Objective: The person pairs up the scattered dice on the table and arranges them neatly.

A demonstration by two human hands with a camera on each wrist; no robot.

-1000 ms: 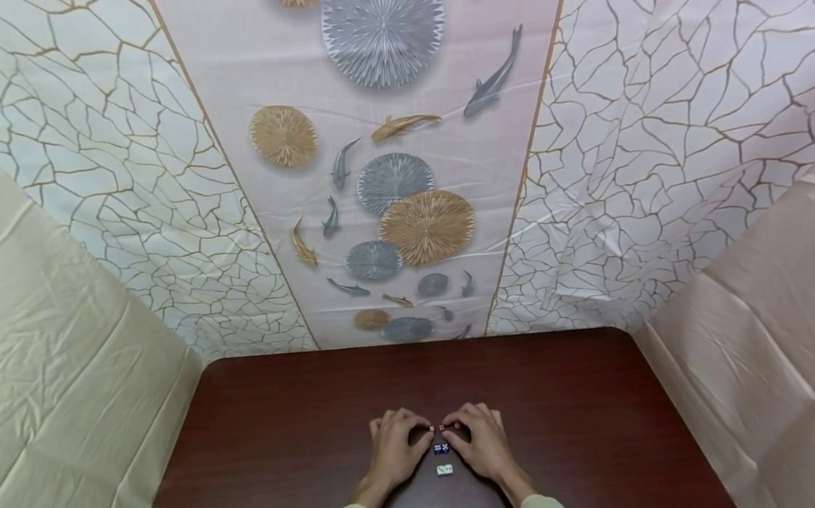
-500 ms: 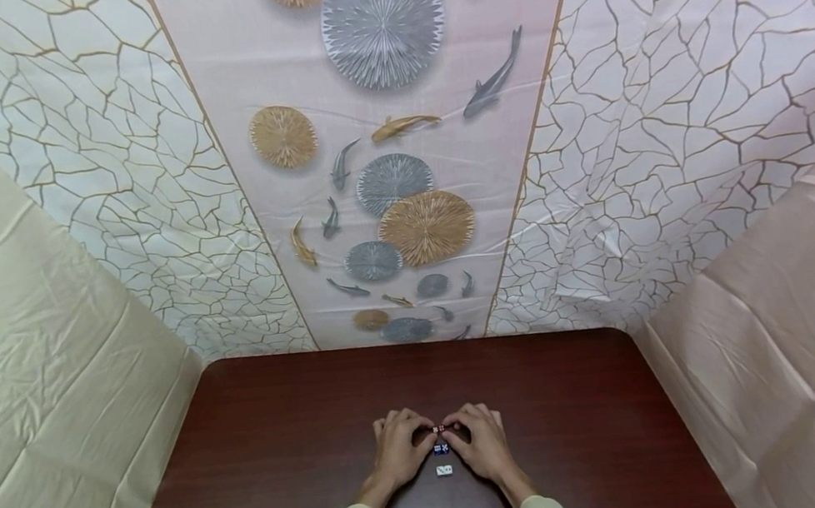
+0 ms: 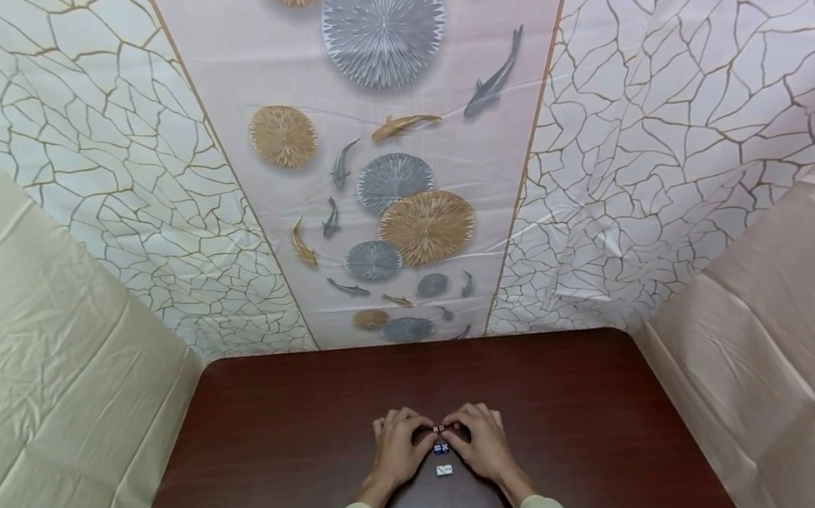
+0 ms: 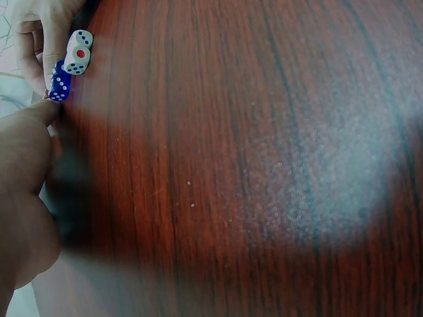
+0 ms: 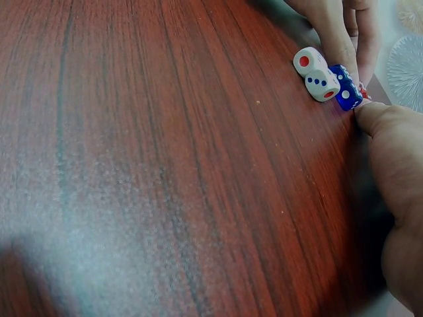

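Two small red dice [image 3: 438, 429] sit side by side between my hands, seemingly touching. My left hand [image 3: 399, 451] pinches the left one between thumb and index finger. From the other side, my right hand [image 3: 483, 441] holds the right one the same way. Nearer to me lies a pair of blue dice [image 3: 441, 449], and nearer still a pair of white dice [image 3: 444, 470]. In the right wrist view, the blue dice [image 5: 347, 87] and white dice [image 5: 321, 82] show clearly, while the red dice [image 5: 364, 92] are mostly hidden behind the blue ones and the fingers.
All the dice rest on a dark reddish-brown wooden table [image 3: 282, 411] with rounded far corners. A patterned cloth [image 3: 387, 72] with fish and round motifs hangs behind it. Beige cloth [image 3: 36, 372] walls in both sides.
My left hand has moved slightly right, bringing its red die up against the other, closing the small gap between them. Over the last half second nothing visibly differs. My right hand has stayed in place.
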